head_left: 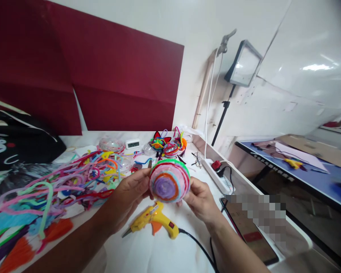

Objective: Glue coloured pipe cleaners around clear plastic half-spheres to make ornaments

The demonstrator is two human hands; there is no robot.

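Note:
A round ball (169,182) wrapped in coiled pipe cleaners is held up over the table between my two hands. Its rings run from a purple centre through orange, light blue, pink and red to a green edge. My left hand (132,195) grips its left side, and my right hand (201,199) grips the right; some fingertips are hidden behind it. Below the ball, a yellow hot glue gun (156,220) lies on the white tabletop (136,254), nozzle to the left, its black cord trailing right.
Loose coloured pipe cleaners (71,182) pile up on the left near a black bag (19,140). At the back are a small digital clock (132,144) and decorated pipe-cleaner ornaments (170,149). On the right lie a power strip (220,178) and a tablet-like device (252,235).

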